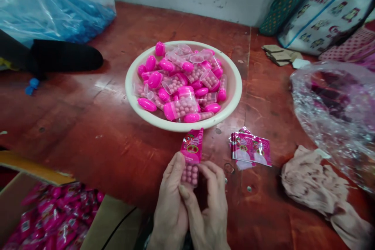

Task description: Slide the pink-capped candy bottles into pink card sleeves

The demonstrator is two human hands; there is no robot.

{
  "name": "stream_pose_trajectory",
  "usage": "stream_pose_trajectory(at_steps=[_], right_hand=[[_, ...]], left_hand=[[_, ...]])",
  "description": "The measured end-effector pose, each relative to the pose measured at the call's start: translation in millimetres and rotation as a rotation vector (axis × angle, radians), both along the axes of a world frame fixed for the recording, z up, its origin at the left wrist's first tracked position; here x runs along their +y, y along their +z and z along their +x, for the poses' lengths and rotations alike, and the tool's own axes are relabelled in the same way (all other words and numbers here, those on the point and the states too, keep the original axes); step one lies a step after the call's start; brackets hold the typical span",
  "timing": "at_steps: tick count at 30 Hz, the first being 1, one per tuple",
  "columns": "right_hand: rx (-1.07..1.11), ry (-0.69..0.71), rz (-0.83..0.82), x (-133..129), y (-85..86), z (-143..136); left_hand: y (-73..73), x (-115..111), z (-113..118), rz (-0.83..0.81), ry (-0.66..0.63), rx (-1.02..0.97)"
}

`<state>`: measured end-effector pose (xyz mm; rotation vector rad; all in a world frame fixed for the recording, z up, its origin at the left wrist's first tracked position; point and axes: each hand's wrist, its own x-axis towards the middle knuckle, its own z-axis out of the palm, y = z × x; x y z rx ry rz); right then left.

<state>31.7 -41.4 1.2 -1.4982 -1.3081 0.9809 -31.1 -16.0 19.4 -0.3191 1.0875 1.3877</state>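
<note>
Both hands meet at the table's near edge, below the bowl. My left hand [172,199] grips the left side of a small clear container of pink balls [190,174], its thumb pressed along it. My right hand [209,199] closes on the container's right side with fingers and thumb. A printed pink wrapper [192,146] covers the container's upper part and points toward the bowl. Just beyond, a cream bowl [133,103] holds several similar containers with bright pink caps. Right of my hands lies a fanned stack of flat pink wrappers [249,148].
On the wooden table [73,125], a blue-filled plastic bag [58,8] and black object [67,55] sit left. A crumpled cloth [316,179], clear plastic bag [328,125] and cardboard pieces [281,54] are right. Wrapped pink packs [52,218] fill a box lower left.
</note>
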Motion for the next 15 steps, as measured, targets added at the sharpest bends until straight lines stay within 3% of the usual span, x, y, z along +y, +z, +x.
stream_pose_trajectory(at_steps=[5,10,15], right_hand=[[0.219,0.186,-0.304,3,2.9,13],[0.269,0.234,-0.324,2,9.8,22],[0.254,0.190,-0.286,-6,10.0,24]], left_hand=[[2.8,-3,-2,0.097,-0.068,0.111],[5.5,-4,-12,0.182,-0.322,0.246],[4.4,-16,5,0.199,-0.306,0.244]])
